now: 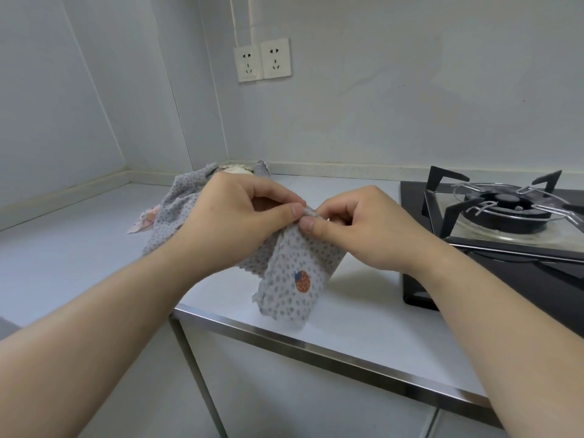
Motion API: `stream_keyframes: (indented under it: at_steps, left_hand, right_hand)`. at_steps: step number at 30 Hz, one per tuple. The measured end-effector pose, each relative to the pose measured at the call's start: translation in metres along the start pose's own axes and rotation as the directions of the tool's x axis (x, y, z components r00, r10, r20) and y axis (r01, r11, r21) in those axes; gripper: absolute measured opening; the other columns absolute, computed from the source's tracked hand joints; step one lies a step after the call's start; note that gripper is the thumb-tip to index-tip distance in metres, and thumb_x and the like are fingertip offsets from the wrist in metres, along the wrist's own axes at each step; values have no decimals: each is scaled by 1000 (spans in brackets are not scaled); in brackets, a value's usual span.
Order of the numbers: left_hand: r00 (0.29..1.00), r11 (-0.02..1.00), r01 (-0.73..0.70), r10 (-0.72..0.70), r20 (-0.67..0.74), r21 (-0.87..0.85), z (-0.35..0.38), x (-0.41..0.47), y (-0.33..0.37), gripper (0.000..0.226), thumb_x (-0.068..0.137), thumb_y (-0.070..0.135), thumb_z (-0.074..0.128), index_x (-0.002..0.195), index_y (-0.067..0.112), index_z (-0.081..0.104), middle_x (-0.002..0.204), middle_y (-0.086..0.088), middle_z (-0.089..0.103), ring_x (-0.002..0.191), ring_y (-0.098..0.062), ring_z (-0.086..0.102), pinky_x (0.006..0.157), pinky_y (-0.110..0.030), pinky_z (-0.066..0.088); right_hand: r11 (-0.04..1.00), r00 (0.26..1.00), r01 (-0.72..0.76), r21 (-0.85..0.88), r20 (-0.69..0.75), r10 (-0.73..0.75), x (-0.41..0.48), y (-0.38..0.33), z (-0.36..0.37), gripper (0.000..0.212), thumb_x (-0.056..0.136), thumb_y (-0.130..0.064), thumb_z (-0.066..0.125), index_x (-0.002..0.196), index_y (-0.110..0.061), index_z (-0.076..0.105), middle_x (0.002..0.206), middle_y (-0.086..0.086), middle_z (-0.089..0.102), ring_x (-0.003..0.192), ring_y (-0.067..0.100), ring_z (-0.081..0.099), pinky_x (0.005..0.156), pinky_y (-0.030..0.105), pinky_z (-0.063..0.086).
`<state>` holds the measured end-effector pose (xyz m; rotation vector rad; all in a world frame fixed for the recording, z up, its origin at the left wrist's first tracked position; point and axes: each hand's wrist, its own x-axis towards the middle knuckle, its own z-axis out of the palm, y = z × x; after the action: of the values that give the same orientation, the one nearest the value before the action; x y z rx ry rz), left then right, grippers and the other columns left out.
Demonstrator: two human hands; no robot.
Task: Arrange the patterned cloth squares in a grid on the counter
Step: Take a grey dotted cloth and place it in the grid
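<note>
A grey dotted cloth square (294, 279) with an orange strawberry print hangs crumpled above the white counter (69, 260). My left hand (234, 222) and my right hand (360, 229) both pinch its top edge close together, thumbs nearly touching. Behind my left hand lies a heap of other cloths (180, 200): another grey dotted one on top, a pink patterned one (143, 221) poking out at the left, and a pale one at the back, mostly hidden.
A black gas hob (493, 210) with a metal pan support takes up the counter's right side. The counter's steel front edge (316, 346) runs diagonally below the cloth. Two wall sockets (262, 60) sit on the back wall.
</note>
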<state>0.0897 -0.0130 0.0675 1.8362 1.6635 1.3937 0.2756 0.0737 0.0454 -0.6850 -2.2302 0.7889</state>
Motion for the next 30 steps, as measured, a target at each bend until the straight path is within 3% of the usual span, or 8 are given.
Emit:
stream_keyframes:
  at_steps: [4, 8, 12, 16, 19, 22, 26, 30]
  left_hand:
    - [992, 1000, 24, -22, -122, 13, -6, 7, -6, 7, 90, 19, 76, 86, 24, 79, 84, 4, 78, 87, -16, 74, 87, -47, 60]
    - [980, 999, 48, -48, -193, -3, -21, 16, -15, 11, 92, 18, 74, 85, 25, 79, 86, 4, 77, 90, -18, 73, 89, -44, 60]
    - [975, 988, 123, -138, -173, -93, -28, 23, -28, 15, 93, 10, 72, 84, 21, 78, 93, -10, 77, 89, -24, 71, 94, -48, 57]
    - [980, 976, 165, -179, -91, -143, -24, 25, -40, 11, 94, 5, 68, 90, 12, 75, 95, -12, 76, 86, -18, 67, 82, -33, 55]
    - [987, 983, 146, -152, -50, -113, -16, 24, -43, 11, 96, 4, 65, 93, 9, 74, 92, -12, 75, 79, -15, 65, 74, -30, 50]
    - [987, 983, 140, -148, -65, -117, -11, 24, -45, 13, 99, 6, 62, 93, 12, 71, 77, -1, 72, 66, -10, 59, 65, -26, 45]
    - [983, 980, 133, -149, -105, -145, -9, 26, -46, 13, 100, 8, 61, 93, 14, 70, 81, -9, 70, 75, -17, 59, 72, -34, 47]
    - [980, 981, 116, -138, -146, -154, -9, 25, -42, 16, 100, 8, 61, 89, 18, 68, 74, -4, 65, 66, -11, 54, 61, -23, 43]
  right_hand:
    - [995, 998, -51, -90, 34, 54, 1, 4, -4, 40, 86, -53, 72, 77, -15, 76, 51, -11, 41, 50, 7, 36, 50, 18, 28]
    - [980, 996, -62, -188, 55, 73, 2, 7, -5, 29, 78, -59, 75, 79, -31, 78, 77, -12, 54, 70, 1, 51, 66, 21, 38]
    - [998, 993, 41, -47, 116, -35, -1, 1, -3, 32, 72, -58, 76, 89, -31, 79, 91, -15, 49, 78, 0, 48, 73, 16, 35]
    - [985, 976, 145, 95, 151, -158, -3, -4, -1, 22, 78, -47, 82, 96, -39, 73, 104, -16, 49, 92, 6, 51, 80, 21, 45]
    - [965, 967, 176, 192, 152, -207, -2, -4, 2, 22, 76, -47, 80, 96, -45, 70, 110, -16, 50, 98, 9, 53, 81, 24, 46]
    - [952, 976, 152, 267, 114, -187, 0, -2, 2, 27, 75, -47, 78, 95, -28, 74, 109, -14, 50, 97, 12, 53, 82, 31, 46]
    - [936, 985, 103, 337, 94, -142, -1, -2, 0, 24, 76, -46, 78, 79, -22, 75, 103, -12, 53, 96, 13, 54, 85, 30, 46]
    - [958, 995, 44, 283, 69, -66, 0, 1, 2, 44, 78, -43, 83, 73, -2, 67, 97, -2, 58, 94, 14, 59, 93, 29, 45]
